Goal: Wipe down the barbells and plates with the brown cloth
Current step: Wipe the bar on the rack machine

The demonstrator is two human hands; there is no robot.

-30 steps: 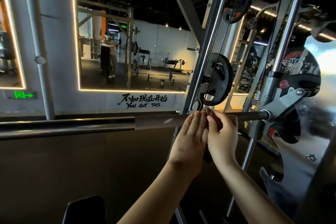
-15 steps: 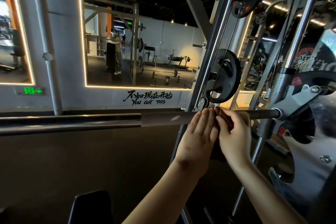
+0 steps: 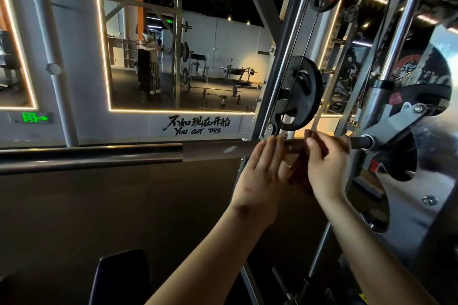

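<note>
Here the brown cloth (image 3: 301, 173) is draped over the barbell (image 3: 213, 152) between both hands — the left hand (image 3: 264, 173) lies flat with fingers together against it, the right hand (image 3: 327, 163) pinches its upper edge. Loosely held, the cloth could slip off, or fingers could catch the bar's hook bracket (image 3: 394, 124) just right of the right hand.

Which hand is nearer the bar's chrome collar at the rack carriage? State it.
Right. The right hand grips the brown cloth on the bar just short of the collar; the left hand sits farther along, away from it.
</note>
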